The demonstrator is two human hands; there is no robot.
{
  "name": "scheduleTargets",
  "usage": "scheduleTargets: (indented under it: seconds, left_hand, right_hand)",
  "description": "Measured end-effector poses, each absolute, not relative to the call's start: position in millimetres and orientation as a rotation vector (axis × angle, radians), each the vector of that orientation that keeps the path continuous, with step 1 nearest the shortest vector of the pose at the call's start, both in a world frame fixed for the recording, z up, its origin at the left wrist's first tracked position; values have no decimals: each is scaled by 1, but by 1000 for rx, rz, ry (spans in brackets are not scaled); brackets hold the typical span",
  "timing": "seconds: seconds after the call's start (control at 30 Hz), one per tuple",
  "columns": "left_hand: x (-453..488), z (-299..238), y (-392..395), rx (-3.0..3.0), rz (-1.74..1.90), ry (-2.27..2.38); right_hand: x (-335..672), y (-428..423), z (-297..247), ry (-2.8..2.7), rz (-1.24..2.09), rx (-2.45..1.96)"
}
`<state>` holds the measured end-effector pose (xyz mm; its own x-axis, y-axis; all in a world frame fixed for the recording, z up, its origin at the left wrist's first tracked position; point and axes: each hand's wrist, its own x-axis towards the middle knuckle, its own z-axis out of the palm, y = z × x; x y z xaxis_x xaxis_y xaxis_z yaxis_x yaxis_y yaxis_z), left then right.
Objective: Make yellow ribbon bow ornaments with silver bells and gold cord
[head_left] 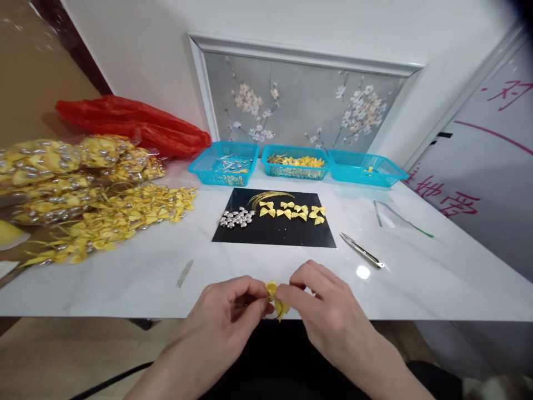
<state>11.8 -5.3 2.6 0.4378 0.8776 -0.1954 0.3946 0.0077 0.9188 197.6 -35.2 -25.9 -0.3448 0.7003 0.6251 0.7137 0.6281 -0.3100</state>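
Note:
Both my hands meet at the near edge of the white table (125, 278), pinching one small yellow ribbon bow (275, 297) between them. My left hand (227, 316) grips it from the left with fingers curled. My right hand (320, 303) pinches it from the right. Beyond them lies a black mat (275, 233) carrying several yellow bows (291, 211), a cluster of silver heart beads (236, 218) and a bundle of thin gold wires (266, 195).
Small snips (361, 251) lie right of the mat. Three blue baskets (220, 164) (295, 163) (366, 168) line the back by a framed flower picture. A heap of finished yellow bows (116, 214), bagged bows (45, 166) and a red plastic bag (133, 122) fill the left.

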Motion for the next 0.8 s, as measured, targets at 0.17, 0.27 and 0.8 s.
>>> scheduleTargets:
  seconds: [0.17,0.27,0.8]
  left_hand:
    - [14,9,-4,1493,556,1054]
    - [13,9,-5,1474,594,1001]
    - [24,-4,-13,1456,870,1066]
  right_hand:
    - [196,-34,-27,-1963,191,-1041]
    - [194,-35,-27,-1913,239,-1019]
    - [172,-43,-33,-1834,-98,-1020]
